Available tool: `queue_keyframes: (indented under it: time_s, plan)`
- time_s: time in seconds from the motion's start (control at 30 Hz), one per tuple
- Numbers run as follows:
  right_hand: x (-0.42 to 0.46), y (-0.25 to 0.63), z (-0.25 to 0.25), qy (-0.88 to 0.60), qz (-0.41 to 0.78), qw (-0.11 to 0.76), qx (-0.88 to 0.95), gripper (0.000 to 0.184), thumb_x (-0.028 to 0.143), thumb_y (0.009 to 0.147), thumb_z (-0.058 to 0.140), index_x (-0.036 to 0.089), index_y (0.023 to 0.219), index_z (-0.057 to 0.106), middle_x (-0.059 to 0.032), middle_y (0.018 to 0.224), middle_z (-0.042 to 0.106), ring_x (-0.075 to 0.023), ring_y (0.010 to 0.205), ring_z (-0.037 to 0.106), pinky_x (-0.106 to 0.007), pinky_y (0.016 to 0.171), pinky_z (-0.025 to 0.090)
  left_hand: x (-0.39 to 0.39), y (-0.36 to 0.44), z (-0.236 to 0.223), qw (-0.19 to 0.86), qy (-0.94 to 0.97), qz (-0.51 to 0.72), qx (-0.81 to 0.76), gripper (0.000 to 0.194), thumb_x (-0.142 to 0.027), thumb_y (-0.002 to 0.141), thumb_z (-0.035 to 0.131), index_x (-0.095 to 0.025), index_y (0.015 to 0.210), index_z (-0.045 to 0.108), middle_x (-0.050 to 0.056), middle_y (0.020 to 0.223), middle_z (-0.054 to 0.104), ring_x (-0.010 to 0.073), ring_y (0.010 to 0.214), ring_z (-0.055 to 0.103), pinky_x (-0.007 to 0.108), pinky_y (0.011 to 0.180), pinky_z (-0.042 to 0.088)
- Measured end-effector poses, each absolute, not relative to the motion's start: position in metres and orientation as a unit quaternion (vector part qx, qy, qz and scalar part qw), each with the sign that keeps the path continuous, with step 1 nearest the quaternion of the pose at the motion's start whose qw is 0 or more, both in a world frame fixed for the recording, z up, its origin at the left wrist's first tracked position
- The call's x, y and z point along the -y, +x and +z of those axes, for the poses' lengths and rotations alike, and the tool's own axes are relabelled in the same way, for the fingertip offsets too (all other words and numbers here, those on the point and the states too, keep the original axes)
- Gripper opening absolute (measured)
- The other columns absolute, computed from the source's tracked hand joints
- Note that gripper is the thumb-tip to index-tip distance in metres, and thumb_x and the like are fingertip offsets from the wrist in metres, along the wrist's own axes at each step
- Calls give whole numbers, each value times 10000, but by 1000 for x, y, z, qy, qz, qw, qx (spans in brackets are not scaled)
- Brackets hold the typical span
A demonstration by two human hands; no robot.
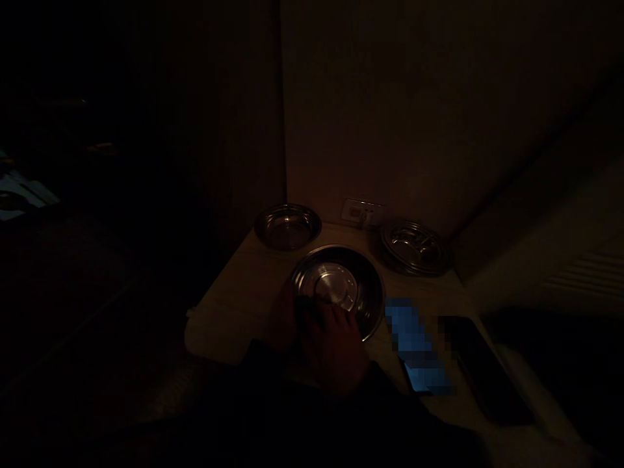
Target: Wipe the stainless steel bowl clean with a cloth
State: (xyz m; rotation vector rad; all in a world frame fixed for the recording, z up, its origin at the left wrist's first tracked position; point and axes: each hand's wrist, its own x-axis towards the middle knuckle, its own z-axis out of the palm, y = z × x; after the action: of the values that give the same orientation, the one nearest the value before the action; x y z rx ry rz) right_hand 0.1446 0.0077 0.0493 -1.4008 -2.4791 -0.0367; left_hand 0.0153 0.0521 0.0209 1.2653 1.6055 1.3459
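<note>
A round metal bowl (373, 292) with a shiny base sits mid-table in front of me. My right hand (336, 348) reaches over its near rim, fingers bent and close together. Something dark (306, 309) shows beside those fingers at the bowl's near-left edge; the gloom hides what it is. My left hand (281, 318) is at the bowl's left rim, very dim, and its fingers cannot be made out.
Behind on the left stands another metal bowl (287, 227). Stacked metal divided plates (414, 247) lie at the back right, near a wall socket (361, 212). A lit phone (416, 348) and a dark flat object (490, 370) lie on the right of the pale table (224, 312).
</note>
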Motion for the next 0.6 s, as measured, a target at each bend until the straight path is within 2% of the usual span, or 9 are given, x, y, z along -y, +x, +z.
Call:
queue_keyframes:
  time_s: [0.1, 0.23, 0.3, 0.5, 0.6]
  plan:
    - [-3, 165, 56, -461, -11, 105, 881, 361, 376, 889, 483, 238, 1214, 557, -93, 1232, 553, -285, 1082, 471, -475, 900, 358, -51, 16, 25, 313, 534, 516, -592, 379, -245, 871, 378, -151, 1198, 546, 88, 1245, 592, 215, 1178, 521, 355, 1049, 364]
    - [2, 192, 67, -441, -4, 47, 896, 362, 364, 878, 504, 231, 1209, 566, -81, 1214, 580, -289, 1096, 471, -491, 941, 319, -48, 19, 35, 326, 548, 518, -570, 426, -236, 910, 260, -148, 1240, 514, 77, 1255, 587, 191, 1189, 512, 341, 1047, 363]
    - [1, 192, 68, -441, -5, 37, 897, 367, 372, 876, 505, 218, 1202, 573, -86, 1228, 573, -300, 1104, 465, -504, 946, 314, -47, 19, 34, 329, 561, 521, -553, 422, -247, 909, 270, -145, 1244, 505, 78, 1256, 585, 192, 1195, 506, 343, 1057, 351]
    - [-5, 148, 59, -469, -3, 87, 879, 449, 410, 873, 506, 192, 1265, 518, -108, 1294, 520, -308, 1128, 449, -501, 937, 353, -54, 15, 13, 301, 522, 523, -603, 366, -237, 859, 386, -162, 1168, 567, 87, 1186, 626, 226, 1154, 536, 391, 1062, 337]
    - [-6, 140, 58, -475, 4, 104, 874, 470, 394, 874, 511, 163, 1283, 500, -112, 1295, 523, -302, 1127, 457, -489, 952, 358, -57, 16, 13, 300, 504, 520, -621, 376, -233, 864, 373, -145, 1173, 568, 103, 1195, 620, 245, 1166, 526, 418, 1067, 324]
